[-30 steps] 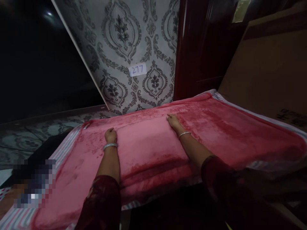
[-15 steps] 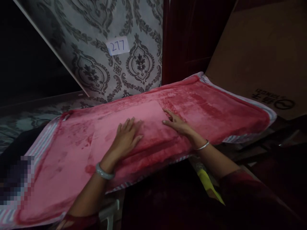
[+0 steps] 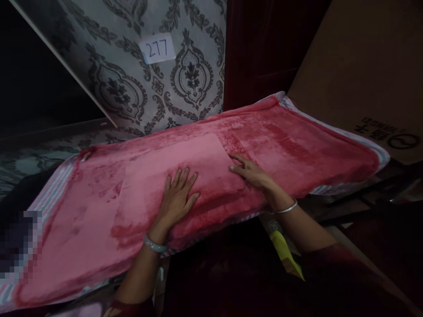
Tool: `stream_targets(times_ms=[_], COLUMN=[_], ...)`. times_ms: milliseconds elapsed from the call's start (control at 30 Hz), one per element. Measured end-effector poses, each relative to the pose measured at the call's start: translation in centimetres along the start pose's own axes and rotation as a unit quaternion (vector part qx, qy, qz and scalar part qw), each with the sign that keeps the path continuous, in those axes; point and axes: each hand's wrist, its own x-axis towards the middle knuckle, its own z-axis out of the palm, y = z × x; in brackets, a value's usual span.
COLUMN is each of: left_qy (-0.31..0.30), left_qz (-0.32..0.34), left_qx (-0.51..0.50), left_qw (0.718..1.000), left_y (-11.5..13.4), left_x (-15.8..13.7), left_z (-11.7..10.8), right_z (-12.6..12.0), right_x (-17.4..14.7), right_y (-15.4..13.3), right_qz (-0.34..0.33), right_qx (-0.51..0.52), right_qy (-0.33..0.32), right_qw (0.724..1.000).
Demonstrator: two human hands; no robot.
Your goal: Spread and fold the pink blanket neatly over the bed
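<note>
Our left hand [image 3: 176, 198] lies spread on the folded pink cloth [image 3: 191, 155], by the near edge of the blanket [image 3: 297, 147]; a push could ruck its layers. Our right hand [image 3: 253, 173], loosely parted, rests at the cloth's right side, where a tug might skew it.

Dim light leaves deep shadow below the pink cloth [image 3: 208, 156], with pixelation at left

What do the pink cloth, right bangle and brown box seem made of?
Pink cloth: probably plush fleece, soft, with patchy brushed nap. Right bangle: likely polished metal, being thin, silvery and shiny. Brown box: apparently matte cardboard, flat with dark printing.
</note>
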Motion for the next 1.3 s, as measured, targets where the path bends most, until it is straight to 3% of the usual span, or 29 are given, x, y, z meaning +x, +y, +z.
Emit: stream_targets(times_ms=[200,433,567,733,867,1033,1167,1300], left_qy=[0.017,0.021,0.027,0.027,0.023,0.016,0.013,0.021], left_qz=[0.003,0.005,0.005,0.004,0.001,-0.004,-0.007,-0.004], left_qx=[-0.005,-0.001,0.0,-0.004,-0.01,-0.01,-0.008,-0.008], left_qw=[1.0,1.0,1.0,1.0,1.0,1.0,1.0,1.0], left_y=[-0.1,-0.1,-0.1,-0.1,0.0,0.1,0.1,0.0], left_x=[-0.1,-0.3,-0.4,-0.4,-0.4,-0.4,-0.3,-0.4], left_z=[0.2,0.2,0.3,0.3,0.2,0.1,0.1,0.1], right_z=[0.6,1.1,1.6,2.7,3.0,2.2,1.9,2.3], right_x=[-1.0,-0.9,-0.7,-1.0,-1.1,-1.1,0.0,1.6], right_y=[-1.2,-0.6,-1.3,-1.5,-0.4,0.5,-0.5,-2.0], right_qz=[-0.004,0.087,0.051,-0.018,-0.041,0.012,0.044,0.051], right_qx=[0.066,0.127,0.101,0.015,0.05,0.064,0.092,0.061], right_qy=[0.0,-0.022,0.018,0.006,0.061,0.072,0.066,0.013], right_qw=[0.998,0.988,0.993,1.0,0.996,0.995,0.993,0.997])
